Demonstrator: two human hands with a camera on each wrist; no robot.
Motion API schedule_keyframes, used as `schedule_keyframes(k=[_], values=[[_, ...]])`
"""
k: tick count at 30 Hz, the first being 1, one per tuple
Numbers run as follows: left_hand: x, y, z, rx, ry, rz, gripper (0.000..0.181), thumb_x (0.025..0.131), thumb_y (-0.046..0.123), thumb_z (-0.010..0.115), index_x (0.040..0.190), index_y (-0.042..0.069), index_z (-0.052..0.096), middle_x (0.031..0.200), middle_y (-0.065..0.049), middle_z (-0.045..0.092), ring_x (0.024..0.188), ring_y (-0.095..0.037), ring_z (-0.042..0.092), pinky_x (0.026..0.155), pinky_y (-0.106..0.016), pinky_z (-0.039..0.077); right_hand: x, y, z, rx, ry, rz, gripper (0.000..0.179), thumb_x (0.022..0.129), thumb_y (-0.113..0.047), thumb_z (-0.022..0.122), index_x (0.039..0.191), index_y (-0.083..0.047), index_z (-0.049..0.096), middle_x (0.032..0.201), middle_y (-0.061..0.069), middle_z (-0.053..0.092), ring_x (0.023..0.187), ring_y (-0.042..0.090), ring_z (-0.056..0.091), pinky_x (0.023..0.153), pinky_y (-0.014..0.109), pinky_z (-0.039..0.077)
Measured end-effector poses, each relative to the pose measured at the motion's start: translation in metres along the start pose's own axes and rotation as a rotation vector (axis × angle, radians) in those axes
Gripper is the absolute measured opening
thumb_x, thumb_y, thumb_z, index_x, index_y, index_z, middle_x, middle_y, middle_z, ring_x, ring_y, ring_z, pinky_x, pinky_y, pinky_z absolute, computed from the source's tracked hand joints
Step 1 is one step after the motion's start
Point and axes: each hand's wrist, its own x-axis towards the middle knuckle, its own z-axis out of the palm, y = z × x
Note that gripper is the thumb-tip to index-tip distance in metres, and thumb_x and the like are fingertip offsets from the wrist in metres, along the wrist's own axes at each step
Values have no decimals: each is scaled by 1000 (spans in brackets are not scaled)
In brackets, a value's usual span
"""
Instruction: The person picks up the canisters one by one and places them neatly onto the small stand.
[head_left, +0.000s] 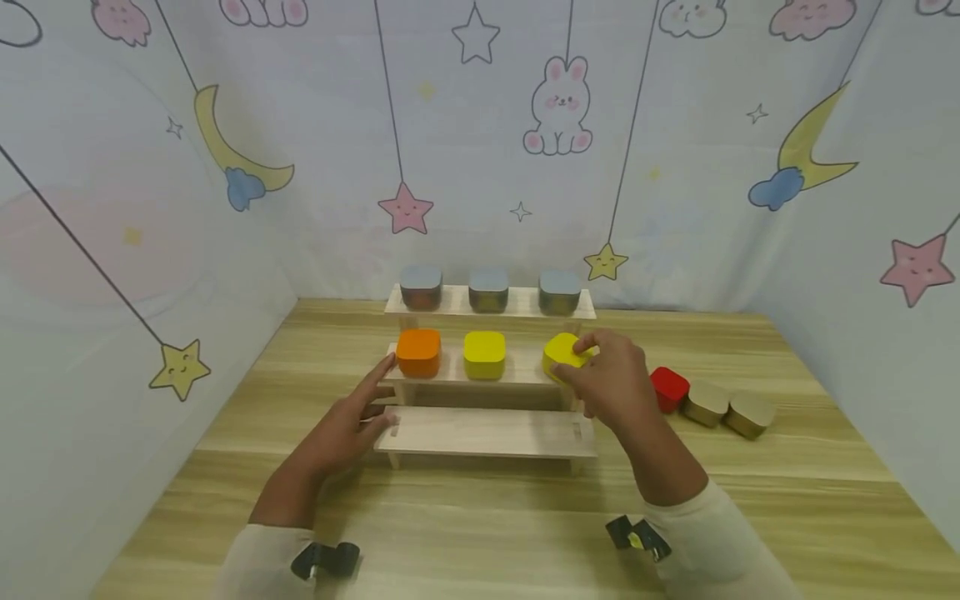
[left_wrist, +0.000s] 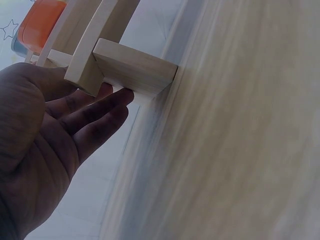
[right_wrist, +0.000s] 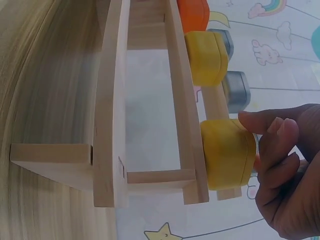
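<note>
A three-step wooden stand [head_left: 487, 431] stands on the table. On its middle step sit an orange block [head_left: 418, 353], a yellow block [head_left: 484, 355] and, at the right end, a second yellow block [head_left: 564, 353], slightly turned. My right hand [head_left: 611, 379] pinches this right-end block between thumb and fingers; in the right wrist view the block [right_wrist: 227, 155] stands at the step's edge, with the thumb at its top. My left hand [head_left: 341, 433] is at the stand's left end, fingers extended. The left wrist view has its fingers [left_wrist: 95, 117] beside the end of a wooden step [left_wrist: 82, 75].
Three grey-blue topped blocks [head_left: 488, 291] line the top step. Right of the stand, a red block [head_left: 669, 389] and two tan-topped blocks [head_left: 707, 403] form a row on the wood-grain table [head_left: 810, 467]. Patterned cloth walls [head_left: 480, 167] enclose the back and sides.
</note>
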Motion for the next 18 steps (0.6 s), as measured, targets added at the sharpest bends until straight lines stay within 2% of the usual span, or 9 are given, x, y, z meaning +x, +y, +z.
schedule_keyframes(k=[8, 13, 18], values=[[0, 2, -1, -3, -6, -20, 95, 110, 4, 64, 177, 36, 6, 173, -29, 38, 141, -53, 62, 114, -64, 55, 2, 3, 0, 6, -3, 20, 82, 93, -28, 88, 160, -4, 48, 91, 16, 76, 53, 22, 64, 51, 27, 58], [0, 1, -1, -8, -11, -4, 95, 109, 3, 64, 178, 35, 7, 171, -31, 39, 140, -54, 63, 114, -64, 55, 4, 3, -1, -17, -28, 72, 85, 93, -30, 87, 162, -1, 45, 87, 15, 73, 55, 23, 65, 52, 25, 58], [0, 1, -1, -10, -11, -6, 95, 110, 3, 64, 177, 36, 6, 176, -27, 32, 141, -54, 62, 113, -63, 57, 6, 2, 4, -50, -11, 78, 84, 92, -36, 89, 157, 1, 50, 107, 19, 71, 64, 27, 73, 55, 25, 61]])
